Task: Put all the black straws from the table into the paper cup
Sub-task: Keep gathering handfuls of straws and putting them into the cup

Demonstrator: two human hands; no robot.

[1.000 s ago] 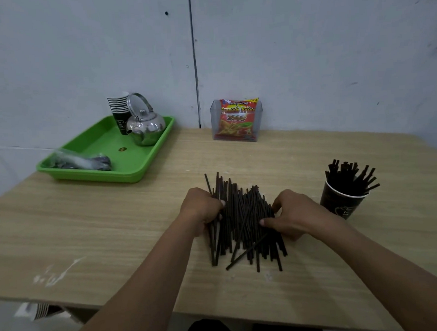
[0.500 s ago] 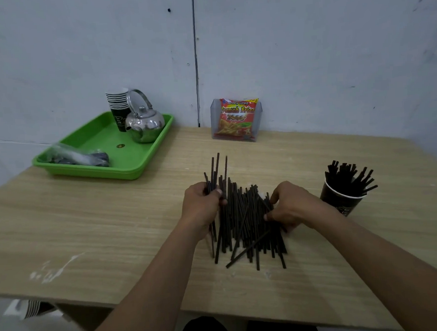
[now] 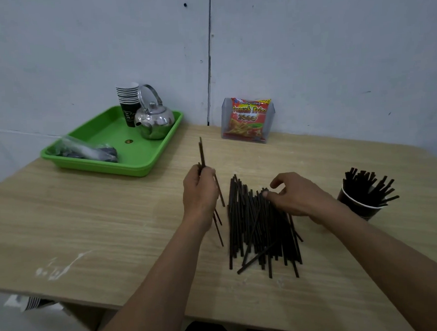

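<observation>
The left hand [image 3: 200, 192] is curled round a small bunch of straws [image 3: 201, 151], gripping them about mid-length above the middle of the table [image 3: 88, 224]; the bunch stands nearly upright, its upper ends rising past the knuckles and its lower ends reaching down beside the wrist. Just to the right lies the pile of black straws [image 3: 254, 229], loose on the table's middle and fanning out toward the near edge, a few lying crosswise. The right hand [image 3: 293, 196] rests on the pile's far right part with its fingers bent and its thumb tip touching the straws; I cannot tell whether any straw is pinched between them. The paper cup [image 3: 355, 208] stands upright near the right edge, apart from the pile, with more black straws [image 3: 367, 187] bristling out of it. In the far left corner sits a green tray [image 3: 140, 167] carrying a metal kettle [image 3: 154, 120], a stack of cups [image 3: 129, 99] and a plastic bag [image 3: 88, 151]. A snack packet [image 3: 248, 120] in a clear holder stands at the far edge.
</observation>
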